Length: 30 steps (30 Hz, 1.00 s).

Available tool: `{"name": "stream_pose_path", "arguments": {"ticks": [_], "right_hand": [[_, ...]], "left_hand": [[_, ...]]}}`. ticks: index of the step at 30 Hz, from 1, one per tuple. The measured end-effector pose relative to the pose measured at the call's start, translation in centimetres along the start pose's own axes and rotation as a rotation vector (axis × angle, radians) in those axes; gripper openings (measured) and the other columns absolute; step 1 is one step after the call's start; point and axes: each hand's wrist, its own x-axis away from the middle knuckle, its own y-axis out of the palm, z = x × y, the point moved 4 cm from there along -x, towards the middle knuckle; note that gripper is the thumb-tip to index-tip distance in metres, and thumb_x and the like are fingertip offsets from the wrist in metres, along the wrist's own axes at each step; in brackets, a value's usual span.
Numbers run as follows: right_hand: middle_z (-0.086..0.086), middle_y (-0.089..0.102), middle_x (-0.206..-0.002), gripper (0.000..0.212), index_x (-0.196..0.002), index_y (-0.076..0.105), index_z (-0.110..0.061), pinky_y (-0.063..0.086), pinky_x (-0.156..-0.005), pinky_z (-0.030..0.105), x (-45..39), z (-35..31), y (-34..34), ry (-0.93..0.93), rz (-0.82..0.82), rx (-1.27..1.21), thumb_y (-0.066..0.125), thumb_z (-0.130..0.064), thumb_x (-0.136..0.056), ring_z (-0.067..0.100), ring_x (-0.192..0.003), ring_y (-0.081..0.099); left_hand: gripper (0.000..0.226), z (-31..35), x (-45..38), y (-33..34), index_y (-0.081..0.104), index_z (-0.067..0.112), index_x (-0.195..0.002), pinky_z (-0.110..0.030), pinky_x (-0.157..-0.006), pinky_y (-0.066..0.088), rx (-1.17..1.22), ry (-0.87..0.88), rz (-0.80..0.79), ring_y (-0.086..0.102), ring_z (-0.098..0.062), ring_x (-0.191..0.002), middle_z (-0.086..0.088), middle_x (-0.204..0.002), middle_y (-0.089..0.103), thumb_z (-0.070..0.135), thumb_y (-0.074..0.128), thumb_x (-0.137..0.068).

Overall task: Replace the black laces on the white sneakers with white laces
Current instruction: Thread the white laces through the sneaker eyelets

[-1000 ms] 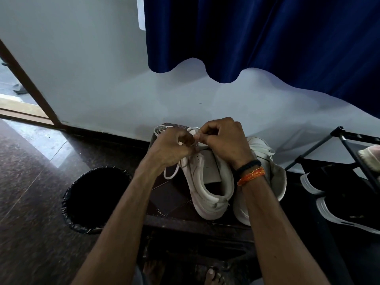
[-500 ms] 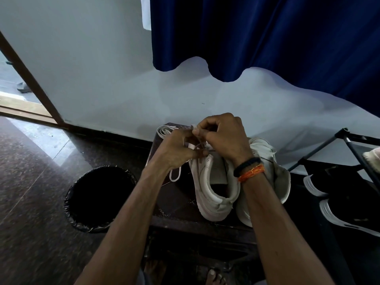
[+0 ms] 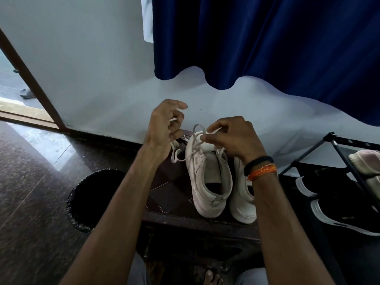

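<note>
Two white sneakers stand side by side on a small dark stool, heels toward me. The left sneaker carries a white lace that loops out over its toe. My left hand is raised left of the toe and pinches one end of that lace. My right hand pinches a loop of the same lace just above the toe. The right sneaker is partly hidden behind my right wrist. No black laces are in sight.
A black bin with a liner stands on the floor left of the stool. A shoe rack with dark shoes is at the right. A white wall and a blue curtain are close behind. My bare foot shows below.
My hands, held together over the toe before, have drawn apart. The left hand rose up and to the left with a lace end, and a loop now stands out by the right hand.
</note>
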Motion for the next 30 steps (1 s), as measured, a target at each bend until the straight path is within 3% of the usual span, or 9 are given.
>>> {"name": "stream_pose_path", "arguments": {"ticks": [2, 6, 9, 13, 18, 21, 25, 30], "right_hand": [[-0.003, 0.078, -0.087, 0.030, -0.102, 0.075, -0.025, 0.056, -0.074, 0.030, 0.6, -0.6, -1.1, 0.040, -0.051, -0.194, 0.088, -0.027, -0.076, 0.013, -0.081, 0.073], [0.013, 0.078, -0.102, 0.038, -0.107, 0.073, -0.003, 0.059, -0.075, 0.022, 2.1, -2.5, -2.1, -0.010, -0.156, -0.577, 0.070, 0.019, -0.076, 0.023, -0.097, 0.075], [0.013, 0.079, -0.091, 0.020, -0.096, 0.077, 0.000, 0.058, -0.075, 0.022, 2.7, -3.1, -2.1, -0.096, -0.015, -0.563, 0.077, 0.010, -0.079, 0.020, -0.085, 0.076], [0.023, 0.076, -0.089, 0.006, -0.093, 0.074, 0.005, 0.057, -0.069, 0.022, 3.5, -2.9, -0.7, -0.020, 0.068, -0.812, 0.071, 0.007, -0.087, 0.023, -0.079, 0.075], [0.010, 0.074, -0.084, 0.008, -0.091, 0.070, -0.003, 0.058, -0.071, 0.026, 4.1, -2.6, 1.0, 0.004, 0.013, -0.851, 0.065, 0.000, -0.096, 0.017, -0.073, 0.070], [0.012, 0.072, -0.081, 0.007, -0.094, 0.070, 0.001, 0.058, -0.071, 0.028, 4.6, -2.7, 1.4, 0.023, 0.000, -0.873, 0.064, 0.003, -0.096, 0.017, -0.070, 0.068], [0.023, 0.073, -0.089, 0.009, -0.099, 0.070, 0.011, 0.061, -0.076, 0.031, 5.3, -2.9, 1.3, 0.014, 0.090, -0.882, 0.067, 0.005, -0.092, 0.025, -0.077, 0.072], [0.022, 0.076, -0.087, 0.008, -0.094, 0.076, 0.005, 0.062, -0.078, 0.036, 5.8, -3.2, 1.3, 0.000, 0.184, -0.874, 0.070, 0.006, -0.088, 0.026, -0.078, 0.074]], "left_hand": [[0.047, 1.0, -0.3, 0.8, 0.060, 0.002, -0.116, -0.019, -0.035, 0.024, 0.145, -0.026, -0.088, 0.021, -0.006, -0.042, -0.006, -0.076, 0.050, 0.041, 0.035, -0.105], [0.083, 2.4, -0.8, 2.5, 0.055, 0.003, -0.125, -0.020, -0.035, 0.023, 0.289, -0.057, -0.183, 0.021, -0.008, -0.044, -0.010, -0.079, 0.054, 0.072, 0.016, -0.099], [0.091, 3.2, -0.6, 3.6, 0.054, 0.004, -0.129, -0.021, -0.037, 0.020, 0.353, -0.043, -0.212, 0.019, -0.010, -0.047, -0.009, -0.078, 0.054, 0.077, 0.011, -0.096], [0.093, 3.7, 0.1, 5.0, 0.054, 0.005, -0.131, -0.022, -0.038, 0.020, 0.389, -0.044, -0.213, 0.021, -0.011, -0.048, -0.007, -0.076, 0.053, 0.078, 0.010, -0.095], [0.088, 3.5, 0.6, 6.0, 0.058, 0.005, -0.125, -0.021, -0.038, 0.022, 0.368, -0.073, -0.182, 0.024, -0.011, -0.048, -0.005, -0.074, 0.050, 0.076, 0.015, -0.097], [0.085, 3.7, 1.0, 6.5, 0.060, 0.004, -0.119, -0.019, -0.036, 0.025, 0.361, -0.073, -0.163, 0.025, -0.010, -0.044, -0.005, -0.072, 0.049, 0.075, 0.018, -0.098], [0.082, 4.4, 1.1, 7.0, 0.061, 0.002, -0.114, -0.018, -0.036, 0.025, 0.300, -0.052, -0.108, 0.027, -0.009, -0.043, -0.005, -0.069, 0.049, 0.072, 0.020, -0.099], [0.077, 4.9, 1.3, 7.5, 0.062, 0.002, -0.110, -0.022, -0.043, 0.030, 0.258, -0.054, -0.116, 0.036, -0.012, -0.049, -0.006, -0.069, 0.052, 0.068, 0.023, -0.101]]}}
